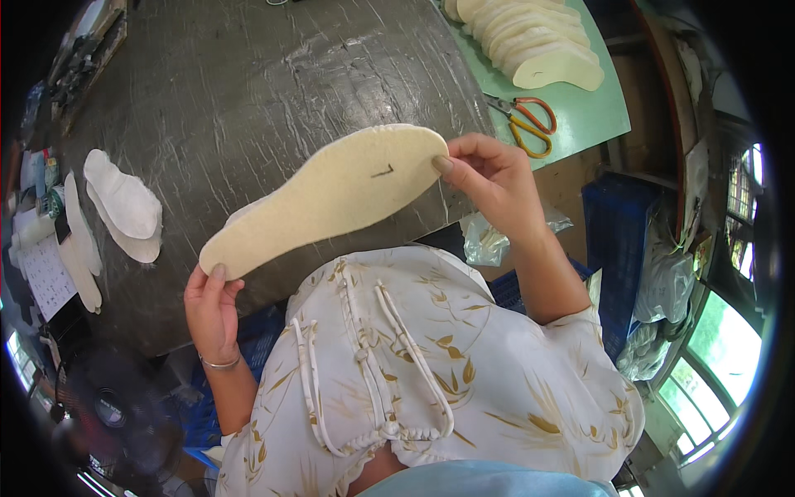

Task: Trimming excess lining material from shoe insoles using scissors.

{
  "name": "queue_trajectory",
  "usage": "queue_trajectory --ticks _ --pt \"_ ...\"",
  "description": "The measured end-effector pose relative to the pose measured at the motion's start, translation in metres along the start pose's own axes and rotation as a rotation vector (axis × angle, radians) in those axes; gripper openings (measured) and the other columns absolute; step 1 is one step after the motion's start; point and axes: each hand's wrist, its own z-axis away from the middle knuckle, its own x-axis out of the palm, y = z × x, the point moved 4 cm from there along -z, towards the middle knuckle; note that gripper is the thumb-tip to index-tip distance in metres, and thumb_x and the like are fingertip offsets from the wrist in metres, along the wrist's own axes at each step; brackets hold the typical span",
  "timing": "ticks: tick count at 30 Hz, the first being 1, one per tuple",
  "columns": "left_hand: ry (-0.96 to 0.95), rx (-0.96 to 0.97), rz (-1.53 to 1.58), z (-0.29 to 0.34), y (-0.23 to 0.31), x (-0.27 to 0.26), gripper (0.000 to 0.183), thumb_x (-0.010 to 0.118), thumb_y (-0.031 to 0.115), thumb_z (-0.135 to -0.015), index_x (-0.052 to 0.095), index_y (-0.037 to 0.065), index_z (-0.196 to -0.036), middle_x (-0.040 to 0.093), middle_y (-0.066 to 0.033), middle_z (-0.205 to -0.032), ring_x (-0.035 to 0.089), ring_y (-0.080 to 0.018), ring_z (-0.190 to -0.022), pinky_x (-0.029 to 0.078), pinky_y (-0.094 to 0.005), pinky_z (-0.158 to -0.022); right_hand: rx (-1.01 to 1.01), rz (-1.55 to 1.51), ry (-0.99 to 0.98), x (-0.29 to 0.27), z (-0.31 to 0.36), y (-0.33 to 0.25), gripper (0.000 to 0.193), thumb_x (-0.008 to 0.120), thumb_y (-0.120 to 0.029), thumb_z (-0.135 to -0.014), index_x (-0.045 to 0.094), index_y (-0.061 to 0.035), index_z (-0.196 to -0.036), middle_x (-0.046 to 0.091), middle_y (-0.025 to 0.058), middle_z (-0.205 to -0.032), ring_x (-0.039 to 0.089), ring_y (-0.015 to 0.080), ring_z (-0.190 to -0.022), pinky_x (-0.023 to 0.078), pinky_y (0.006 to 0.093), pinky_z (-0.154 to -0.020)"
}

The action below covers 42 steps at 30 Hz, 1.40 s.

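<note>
A long cream insole (pixel 331 195) with a small dark pen mark is stretched between my two hands above the dark table. My left hand (pixel 214 311) pinches its narrow end, thumb on top. At the wide end, my right hand (pixel 493 178) grips the edge between thumb and fingers. A sliver of another layer shows along the insole's far edge; whether it is a second piece I cannot tell. Scissors (pixel 530 124) with one orange and one yellow handle lie beyond my right hand. A stack of cream insoles (pixel 538 45) rests at the far right.
The dark, wrinkled tabletop (pixel 207 99) spreads before me, joined by a light green board (pixel 609 116). White insoles (pixel 124 203) lie at left, near a paper sheet (pixel 48 277). A black fan (pixel 116 410) stands lower left. Blue crates (pixel 617 248) and plastic bags (pixel 667 286) are at right.
</note>
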Motion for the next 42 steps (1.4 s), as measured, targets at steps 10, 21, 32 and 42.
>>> queue_trajectory --ticks 10,21,32,42 --pt "0.104 -0.139 -0.123 -0.002 -0.004 0.002 0.017 0.059 0.006 -0.088 0.056 0.000 -0.104 0.064 -0.0069 -0.094 0.058 -0.0095 -0.075 0.047 -0.0217 -0.065 0.376 -0.159 0.033 -0.010 -0.013 0.042 0.017 0.069 -0.011 -0.084 0.066 0.0036 -0.091 0.064 0.0001 -0.076 0.056 0.0026 -0.068 0.044 0.0162 -0.059" --pt "0.125 -0.076 -0.275 -0.018 0.002 -0.004 0.008 0.062 0.003 -0.086 0.063 -0.003 -0.092 0.056 -0.0035 -0.088 0.049 -0.0062 -0.066 0.038 -0.0198 -0.055 0.245 0.063 0.083 -0.013 -0.029 0.051 0.015 0.068 -0.013 -0.085 0.067 0.0016 -0.084 0.056 -0.0045 -0.062 0.044 0.0015 -0.056 0.035 0.0188 -0.049" --pt "0.140 -0.105 -0.302 -0.028 0.002 -0.007 0.009 0.063 0.005 -0.086 0.063 -0.003 -0.091 0.053 -0.0007 -0.080 0.047 -0.0045 -0.063 0.035 -0.0187 -0.051 0.228 0.113 0.091 -0.012 -0.031 0.055 0.013 0.069 -0.012 -0.084 0.068 0.0009 -0.084 0.053 -0.0039 -0.059 0.043 0.0025 -0.055 0.034 0.0204 -0.049" --pt "0.148 -0.140 -0.310 -0.032 -0.004 -0.008 0.011 0.063 0.007 -0.087 0.064 -0.002 -0.092 0.055 0.0003 -0.078 0.048 -0.0043 -0.064 0.036 -0.0183 -0.051 0.223 0.122 0.091 -0.011 -0.034 0.054 0.014 0.069 -0.013 -0.083 0.069 0.0013 -0.084 0.056 -0.0029 -0.060 0.043 0.0028 -0.055 0.034 0.0212 -0.049"
